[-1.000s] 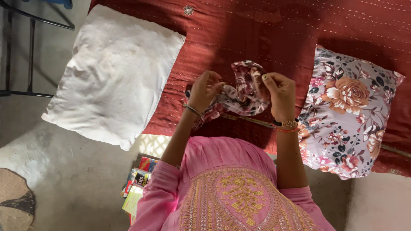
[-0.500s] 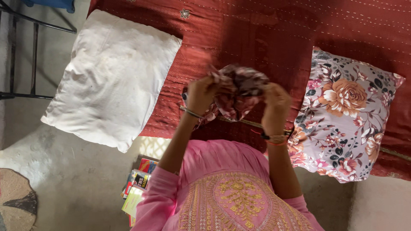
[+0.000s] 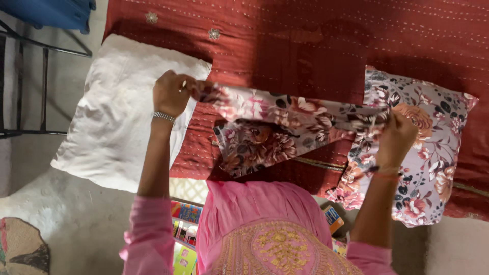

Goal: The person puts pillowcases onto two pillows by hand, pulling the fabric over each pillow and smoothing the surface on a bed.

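- Red quilted bedspread [image 3: 316, 46] with pale stitching and a few small embroidered flowers covers the bed, filling the upper part of the view.
- Bare grey floor [image 3: 76, 224] lies beside the bed on the left, with a dark metal frame [image 3: 30, 91] standing on it and a blue object [image 3: 51, 12] at the top corner.
- A white pillow [image 3: 117, 112], without a cover, lies on the left edge of the bed, partly hanging over it.
- A floral pillow [image 3: 438, 147], already in its cover, lies on the right side of the bedspread.
- The person, in a pink top with gold embroidery, holds a floral cover [image 3: 285, 127] stretched out between both hands, above the bedspread and between the two pillows.
- The left hand [image 3: 172, 94] is closed on one end of the cover, pinching the cloth over the inner edge of the white pillow; a silver bangle sits on that wrist.
- The right hand [image 3: 395, 135] is closed on the other end, in front of the floral pillow; a thin red thread circles that wrist.
- The cover runs taut along its top edge, while its lower part hangs folded toward the person's chest.
- Colourful books [image 3: 186, 234] lie on the floor near the person's left elbow.
- A woven mat [image 3: 20, 249] shows at the bottom left corner.
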